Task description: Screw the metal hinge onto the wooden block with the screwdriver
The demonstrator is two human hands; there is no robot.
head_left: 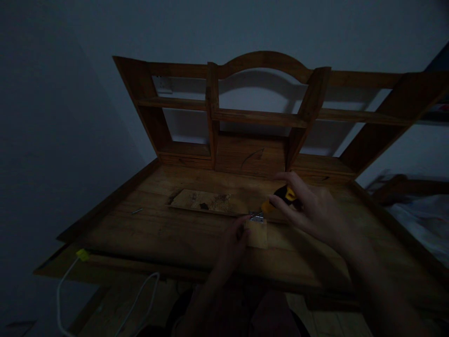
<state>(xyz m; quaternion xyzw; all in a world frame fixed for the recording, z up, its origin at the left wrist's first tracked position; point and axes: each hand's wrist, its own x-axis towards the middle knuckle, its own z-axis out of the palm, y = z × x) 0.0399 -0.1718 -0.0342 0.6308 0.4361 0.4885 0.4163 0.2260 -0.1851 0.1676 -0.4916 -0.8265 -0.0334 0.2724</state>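
My right hand [317, 215] is closed round the yellow and black handle of a screwdriver [289, 194], tilted down to the left. Its tip reaches a small metal hinge [257, 216] that lies at the top edge of a small pale wooden block [257, 235]. From the left, my left hand [234, 243] pinches the block's edge, its fingertips close to the hinge. Behind the block lies a long, worn wooden board [199, 200] with dark stains. The dim light hides any screw under the tip.
A wooden desk [168, 234] carries a shelf unit [259, 114] along its back. A small metal rod [137, 211] lies on the left of the desktop. A white cable [59, 299] hangs over the front left edge, near a yellow tag [83, 254].
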